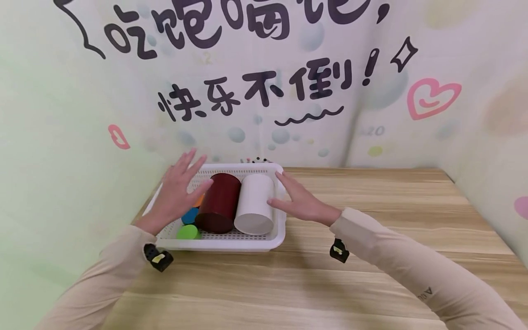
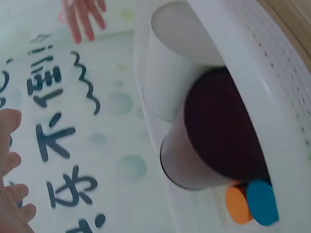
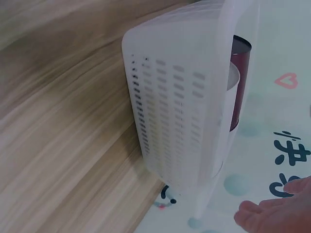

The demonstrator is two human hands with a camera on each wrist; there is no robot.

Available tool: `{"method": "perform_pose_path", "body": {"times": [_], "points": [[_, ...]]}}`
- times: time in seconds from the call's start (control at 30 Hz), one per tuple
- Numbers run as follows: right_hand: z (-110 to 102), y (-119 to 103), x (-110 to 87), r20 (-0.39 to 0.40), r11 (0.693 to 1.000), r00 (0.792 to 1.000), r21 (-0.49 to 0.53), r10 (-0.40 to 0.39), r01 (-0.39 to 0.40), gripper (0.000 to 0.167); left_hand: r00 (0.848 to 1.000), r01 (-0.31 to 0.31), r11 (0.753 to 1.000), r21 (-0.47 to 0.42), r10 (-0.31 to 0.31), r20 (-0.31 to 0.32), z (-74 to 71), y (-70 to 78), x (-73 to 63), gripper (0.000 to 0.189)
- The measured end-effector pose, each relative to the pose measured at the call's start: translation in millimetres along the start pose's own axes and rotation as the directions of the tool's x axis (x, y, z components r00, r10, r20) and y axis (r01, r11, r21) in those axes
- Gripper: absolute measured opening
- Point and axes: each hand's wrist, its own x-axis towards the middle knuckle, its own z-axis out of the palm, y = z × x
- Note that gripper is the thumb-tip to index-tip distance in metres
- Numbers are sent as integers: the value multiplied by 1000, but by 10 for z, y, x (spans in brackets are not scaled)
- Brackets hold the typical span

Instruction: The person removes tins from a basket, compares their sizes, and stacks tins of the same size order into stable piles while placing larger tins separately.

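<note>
A white perforated plastic basket (image 1: pixel 279 236) holds a dark red cylinder (image 1: pixel 220 199) and, to its right, a white cylinder (image 1: pixel 256 195). Both lie side by side inside, their round ends facing the front. Over the basket's left part hovers my left hand (image 1: pixel 175 192), fingers spread and thumb pointing toward the red cylinder. My right hand (image 1: pixel 303 200) is at the right rim, fingers extended, thumb tip close to the white cylinder. Neither hand grips anything. Left of the red cylinder lie a green round piece (image 1: pixel 189 232), a blue one (image 2: pixel 262 201) and an orange one (image 2: pixel 237 205), the latter two partly hidden.
The basket stands on a wood-grain table (image 1: pixel 371 220) toward its back left. Behind the table hangs a printed backdrop (image 1: pixel 321 137) with large black characters. A pale green wall panel (image 1: pixel 53 160) borders the left side. Each wrist carries a small black device (image 1: pixel 158 258).
</note>
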Motion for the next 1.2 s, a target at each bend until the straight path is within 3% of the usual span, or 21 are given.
{"method": "perform_pose_path", "body": {"times": [0.1,0.23,0.47,0.6,1.0,1.1,1.2], "points": [[44,-15,35,23,999,1000,30,17,-18,74,999,23,999,-22,-23,-30,-82,-120,-76,60],[104,-25,92,45,995,997,77,59,-62,72,996,89,995,-43,-90,-24,-152,-241,-171,61],[151,-17,195,119,978,982,130,148,-163,71,974,222,973,-61,-217,70,-248,-433,-304,58],[129,-21,294,129,976,975,103,180,-194,71,945,304,950,-65,-293,143,-304,-574,-372,62],[58,-8,477,248,964,937,41,247,-265,71,823,473,881,33,-454,341,-257,-1055,-533,71],[69,-5,517,250,956,929,43,272,-291,71,815,487,873,22,-463,349,-224,-1158,-562,69],[99,6,560,246,955,929,36,278,-295,71,827,481,877,0,-453,333,-199,-1232,-603,65]]}}
